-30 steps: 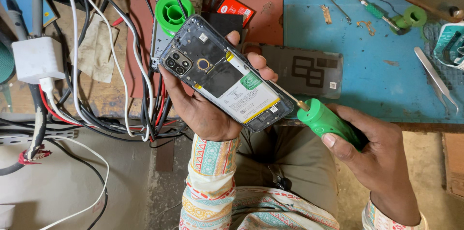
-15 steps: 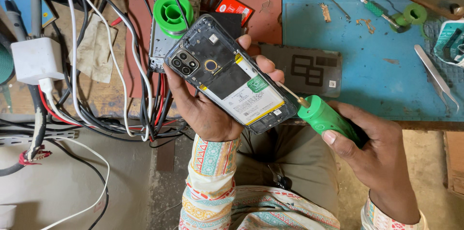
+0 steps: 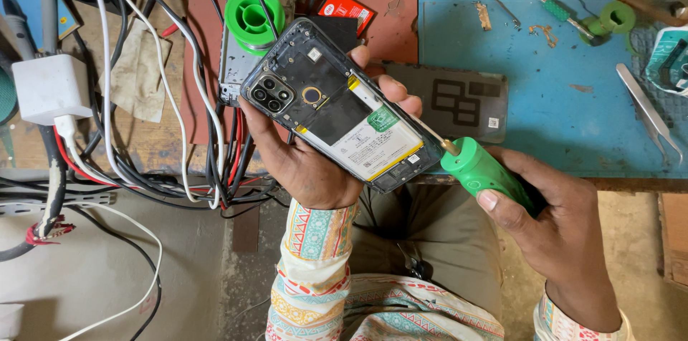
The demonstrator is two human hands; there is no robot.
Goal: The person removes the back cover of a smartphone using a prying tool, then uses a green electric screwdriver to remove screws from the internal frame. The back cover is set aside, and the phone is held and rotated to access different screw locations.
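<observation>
Two hands work: left hand (image 3: pixel 301 162) grips opened phone (image 3: pixel 340 115), right hand (image 3: pixel 559 226) clutches green screwdriver (image 3: pixel 480 173).

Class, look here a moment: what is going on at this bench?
A person's left hand holds an opened phone, back cover off and battery showing, above the bench edge. The right hand grips a green-handled screwdriver, its tip at the phone's lower edge. The removed back cover lies on the blue mat.

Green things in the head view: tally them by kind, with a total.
Green-handled screwdrivers: 2, one in the right hand at, one on the blue mat
Green spool: 1
Green tape roll: 1
Total: 4
</observation>
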